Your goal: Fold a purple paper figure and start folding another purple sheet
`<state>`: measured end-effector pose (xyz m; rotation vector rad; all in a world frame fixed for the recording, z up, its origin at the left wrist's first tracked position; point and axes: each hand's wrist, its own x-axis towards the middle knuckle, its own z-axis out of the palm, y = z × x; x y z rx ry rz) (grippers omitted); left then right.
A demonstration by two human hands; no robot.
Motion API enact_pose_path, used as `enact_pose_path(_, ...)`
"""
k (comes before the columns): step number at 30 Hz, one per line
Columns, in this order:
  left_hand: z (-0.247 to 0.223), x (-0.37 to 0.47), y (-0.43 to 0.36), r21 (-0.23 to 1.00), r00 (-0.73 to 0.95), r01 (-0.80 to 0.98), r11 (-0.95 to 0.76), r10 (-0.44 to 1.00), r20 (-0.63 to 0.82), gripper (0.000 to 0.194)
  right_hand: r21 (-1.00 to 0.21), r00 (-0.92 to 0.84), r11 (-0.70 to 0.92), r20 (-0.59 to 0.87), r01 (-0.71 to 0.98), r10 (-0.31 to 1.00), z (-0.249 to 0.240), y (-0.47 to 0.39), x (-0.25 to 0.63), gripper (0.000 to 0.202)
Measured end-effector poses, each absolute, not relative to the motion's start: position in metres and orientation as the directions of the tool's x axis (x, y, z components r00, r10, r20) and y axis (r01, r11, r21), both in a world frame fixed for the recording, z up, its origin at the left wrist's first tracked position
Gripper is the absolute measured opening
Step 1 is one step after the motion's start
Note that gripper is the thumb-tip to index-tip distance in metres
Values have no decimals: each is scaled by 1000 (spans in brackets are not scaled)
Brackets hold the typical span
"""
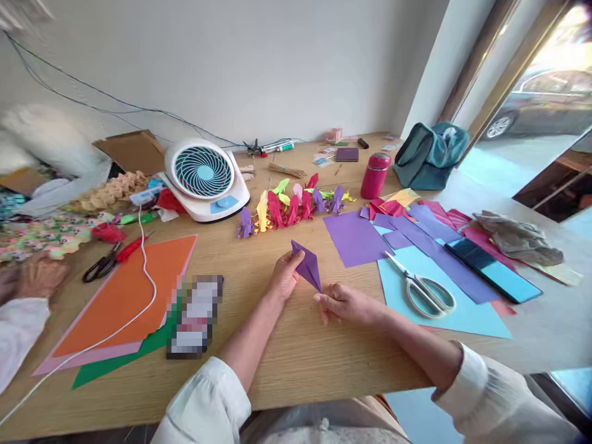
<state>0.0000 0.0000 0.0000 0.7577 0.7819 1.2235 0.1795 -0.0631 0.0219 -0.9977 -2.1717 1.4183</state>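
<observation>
A piece of purple paper folded into a narrow kite shape (309,266) is held above the wooden table. My left hand (285,275) pinches its upper left side between thumb and fingers. At its lower point, my right hand (345,303) is closed, thumb and curled fingers against the tip. Beyond both hands lie several small folded paper figures (291,211) in purple, yellow, red, pink and green. A flat purple sheet (349,240) and white-handled scissors (428,296), resting on light blue paper (467,317), are to the right.
Left are orange sheets (124,296), a blurred-out phone (197,317), a white cable (150,283) and a white fan (203,176). A pink flask (375,176), a teal bag (430,154) and a dark phone (493,268) stand or lie right. Another person's hand (41,277) rests far left.
</observation>
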Motion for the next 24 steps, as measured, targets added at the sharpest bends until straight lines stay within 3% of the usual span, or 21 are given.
enact_pose_path(5, 1, -5, 7, 863, 244, -461, 206, 965, -101, 43, -920, -723, 142, -183, 364, 666, 28, -50, 193, 73)
enact_pose_path(11, 1, -5, 9, 909, 375, -350, 227, 923, -86, 42, -952, -452, 65, -82, 299, 888, 23, -34, 197, 65)
enact_pose_path(14, -2, -5, 9, 934, 412, -288, 210, 908, -77, 40, -977, -364, 48, -31, 206, 931, 16, -33, 191, 52)
enact_pose_path(17, -5, -5, 9, 953, 450, -232, 193, 890, -70, 38, -980, -386, 70, -7, 185, 922, 9, -33, 187, 45)
enact_pose_path(24, -2, -3, 7, 995, 506, -95, 33, 862, 19, 43, -926, -488, 184, -2, 331, 873, -3, -30, 191, 44)
